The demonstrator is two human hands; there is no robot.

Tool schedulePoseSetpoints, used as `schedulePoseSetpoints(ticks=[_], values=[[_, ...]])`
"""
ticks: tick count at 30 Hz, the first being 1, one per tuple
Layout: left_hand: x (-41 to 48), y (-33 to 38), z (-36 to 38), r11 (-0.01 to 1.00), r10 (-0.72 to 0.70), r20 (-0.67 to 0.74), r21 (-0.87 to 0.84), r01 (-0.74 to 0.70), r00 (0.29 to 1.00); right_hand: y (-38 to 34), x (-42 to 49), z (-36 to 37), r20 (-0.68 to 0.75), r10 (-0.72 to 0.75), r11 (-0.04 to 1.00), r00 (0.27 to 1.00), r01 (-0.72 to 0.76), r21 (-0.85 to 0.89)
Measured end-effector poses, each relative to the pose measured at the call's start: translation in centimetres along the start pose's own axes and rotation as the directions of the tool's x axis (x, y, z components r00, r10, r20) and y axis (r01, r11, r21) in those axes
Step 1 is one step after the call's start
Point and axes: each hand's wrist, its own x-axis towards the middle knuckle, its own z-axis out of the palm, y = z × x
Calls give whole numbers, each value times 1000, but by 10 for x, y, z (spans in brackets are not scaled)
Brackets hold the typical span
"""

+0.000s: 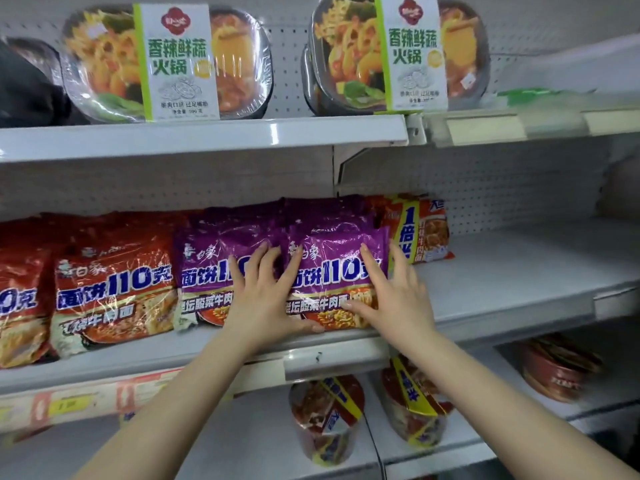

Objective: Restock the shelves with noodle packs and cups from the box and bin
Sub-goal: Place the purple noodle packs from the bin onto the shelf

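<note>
Mid-frame, on the middle shelf [519,271], the front purple noodle pack [337,271] stands at the shelf lip. Left hand [266,296] lies fingers spread flat on its left edge, thumb under the bottom; right hand [391,292] is spread on its right side. Best push evenly, square it with the neighbouring purple pack [207,265], and avoid crushing the noodles.

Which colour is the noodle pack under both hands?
Purple noodle pack, seen in the head view, the only view.
</note>
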Motion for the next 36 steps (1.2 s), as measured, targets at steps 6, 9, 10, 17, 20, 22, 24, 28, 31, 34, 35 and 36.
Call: schedulePoseSetpoints(ticks=[6, 9, 10, 17, 20, 22, 24, 28, 31, 34, 35, 36], values=[[7, 2, -6, 996, 14, 49, 83, -18, 999, 7, 4, 9, 78, 20, 1000, 997, -20, -7], [7, 6, -14, 991, 8, 77, 136, -19, 997, 8, 3, 8, 90, 13, 1000, 996, -13, -4], [6, 8, -16, 992, 12, 74, 121, -21, 997, 9, 1, 7, 83, 10, 1000, 997, -10, 5], [-19, 45, -37, 981, 126, -89, -135, -138, 988, 36, -47, -8, -37, 19, 1000, 999, -20, -6], [-39, 80, -41, 927, 254, -176, -237, -291, 951, 61, -82, -9, -21, 43, 996, 999, -45, -74], [-51, 98, -37, 880, 342, -247, -254, -401, 907, 74, -102, -9, -6, 83, 993, 996, -84, -78], [-60, 121, -26, 828, 414, -273, -283, -484, 869, 89, -126, -8, 5, 150, 985, 989, -149, -88], [-79, 168, 8, 695, 517, -272, -420, -584, 811, 117, -182, -1, 47, 282, 957, 958, -277, -87], [-98, 199, 44, 639, 569, -191, -509, -576, 800, 134, -225, 6, 90, 368, 926, 925, -357, -119], [-125, 221, 83, 628, 572, -41, -621, -469, 819, 145, -268, 18, 146, 492, 870, 858, -477, -129], [-135, 227, 98, 642, 562, 31, -647, -412, 827, 147, -283, 23, 183, 539, 842, 822, -525, -123], [-148, 230, 112, 660, 545, 120, -672, -336, 830, 148, -299, 32, 230, 589, 808, 775, -576, -126]])
